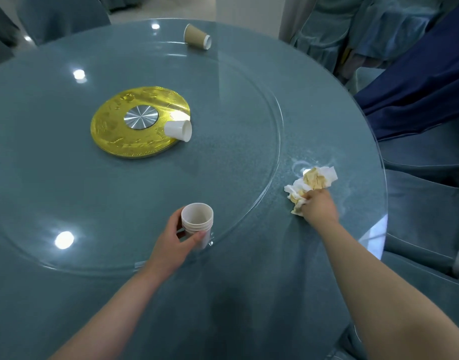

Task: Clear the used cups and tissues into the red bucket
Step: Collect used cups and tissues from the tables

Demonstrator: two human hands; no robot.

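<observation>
My left fingers [197,236] are closed around a stack of white cups [197,222]; the thumb is on the near side and the other fingers are on the far side. The left hand [175,242] holds the stack upright, open end up, over the near edge of the glass turntable [249,126].

My right fingers [307,197] are curled and closed on the near end of a crumpled tissue [311,181]. The tissue is white with yellow-brown stains and lies on the surface [249,294], to the right of the turntable's rim. The right hand [319,206] rests over its lower part. Just beyond the tissue I see pale ring marks on the surface.

Further out, one white cup [178,129] lies on its side, touching the right edge of a gold disc [114,128] with a silver hub [140,117] in the middle of the turntable. A brown cup [197,36] lies on its side at the far edge. Chairs [425,203] in blue-grey covers stand at the right. I do not see the red bucket.
</observation>
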